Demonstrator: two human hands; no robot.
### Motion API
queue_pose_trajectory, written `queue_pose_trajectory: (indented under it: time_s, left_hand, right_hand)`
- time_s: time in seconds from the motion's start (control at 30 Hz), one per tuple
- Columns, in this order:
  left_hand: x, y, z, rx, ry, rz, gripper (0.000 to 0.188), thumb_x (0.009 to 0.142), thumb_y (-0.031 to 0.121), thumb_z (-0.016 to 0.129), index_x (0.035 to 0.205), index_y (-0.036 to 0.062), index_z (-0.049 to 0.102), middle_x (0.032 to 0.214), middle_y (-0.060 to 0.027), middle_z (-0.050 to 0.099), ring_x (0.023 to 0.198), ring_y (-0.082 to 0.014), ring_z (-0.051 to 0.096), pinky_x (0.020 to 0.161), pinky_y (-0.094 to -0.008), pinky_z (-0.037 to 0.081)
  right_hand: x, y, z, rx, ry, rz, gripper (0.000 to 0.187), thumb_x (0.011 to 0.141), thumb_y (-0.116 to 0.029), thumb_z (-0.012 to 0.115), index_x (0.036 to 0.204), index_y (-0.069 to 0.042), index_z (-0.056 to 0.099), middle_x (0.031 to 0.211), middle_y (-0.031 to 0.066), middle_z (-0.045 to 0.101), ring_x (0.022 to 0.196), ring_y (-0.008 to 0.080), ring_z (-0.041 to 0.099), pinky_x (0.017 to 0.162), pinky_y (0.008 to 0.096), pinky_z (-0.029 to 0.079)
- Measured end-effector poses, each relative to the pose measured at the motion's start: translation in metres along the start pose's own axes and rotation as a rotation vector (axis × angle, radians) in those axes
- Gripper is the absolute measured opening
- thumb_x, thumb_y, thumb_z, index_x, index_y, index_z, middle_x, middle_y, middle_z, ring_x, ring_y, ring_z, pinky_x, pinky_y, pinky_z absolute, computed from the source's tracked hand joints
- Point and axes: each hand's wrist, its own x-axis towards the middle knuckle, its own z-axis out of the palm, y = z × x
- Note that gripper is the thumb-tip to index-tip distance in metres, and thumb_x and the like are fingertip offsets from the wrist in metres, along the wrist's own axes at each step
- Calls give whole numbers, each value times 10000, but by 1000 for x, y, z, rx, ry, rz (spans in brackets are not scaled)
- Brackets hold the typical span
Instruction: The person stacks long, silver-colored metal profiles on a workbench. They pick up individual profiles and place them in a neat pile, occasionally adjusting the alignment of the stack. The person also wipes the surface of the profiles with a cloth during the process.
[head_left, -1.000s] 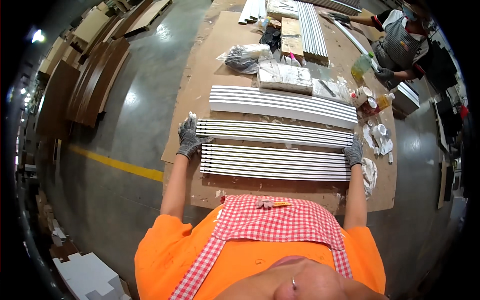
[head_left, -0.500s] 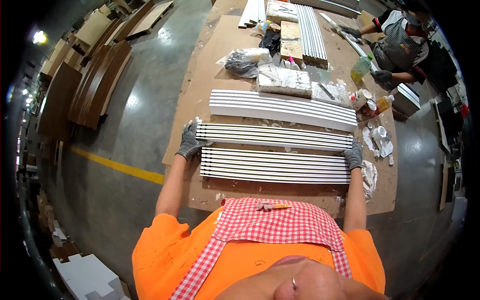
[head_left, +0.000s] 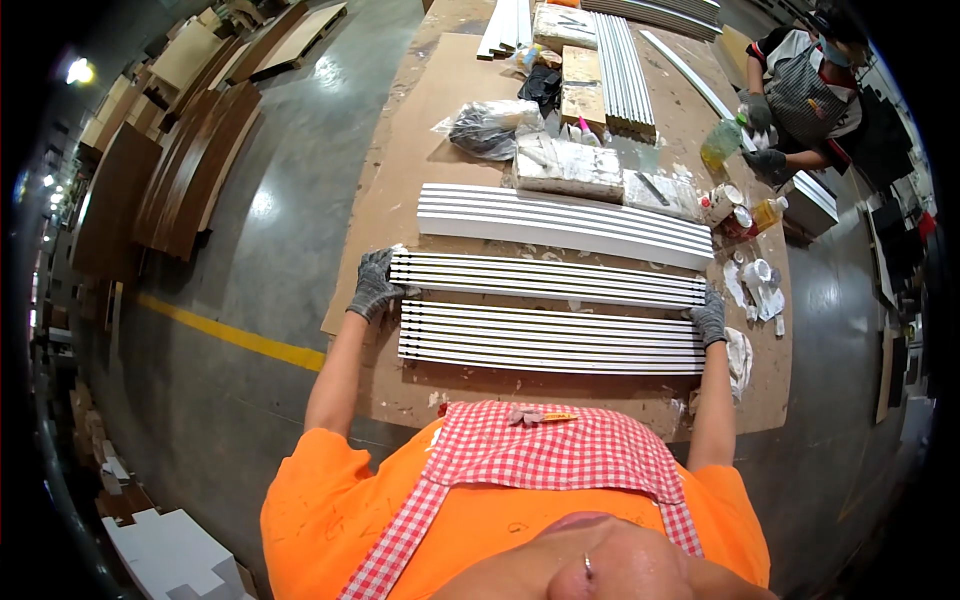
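Note:
Three groups of long white strips with dark gaps lie crosswise before me. At the left end of the middle bundle of white strips (head_left: 545,278), my gloved left hand (head_left: 373,284) is closed around the ends. My gloved right hand (head_left: 709,319) holds the same bundle's right end, its fingers beside the nearer group too. That nearer group of white strips (head_left: 550,336) lies flat, closest to me. Beyond the held bundle is a taller stack of white strips (head_left: 565,222). Both hands wear grey knit gloves.
Past the stacks sit paint-smeared white blocks (head_left: 568,165), a plastic bag (head_left: 495,128) and a long pale strip pile (head_left: 622,70). Jars (head_left: 720,200), a green bottle (head_left: 720,143) and a white rag (head_left: 738,362) are at the right. A co-worker (head_left: 805,100) stands at the far right.
The co-worker's far hand has come off the long strip and in toward the other hand. My hands keep their places at the bundle's ends; the view has shifted slightly.

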Motion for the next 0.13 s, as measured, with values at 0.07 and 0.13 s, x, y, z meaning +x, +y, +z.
queue_pose_trajectory:
  time_s: [0.07,0.13]
  left_hand:
    - [10,10,-4,-141,-16,-39,758,550,441,851,1188,116,602,1130,-88,633,1084,-282,557,973,-410,396]
    - [6,7,-18,-130,-26,-112,672,619,389,825,1197,134,596,1143,-118,624,1088,-295,560,967,-405,410]
  right_hand:
    - [4,29,-6,106,-36,33,663,558,-36,825,1185,-71,612,1023,94,683,919,229,646,845,349,518]
    - [7,31,0,166,-100,80,619,608,-79,830,1188,-79,613,1033,100,682,934,234,647,869,363,517]
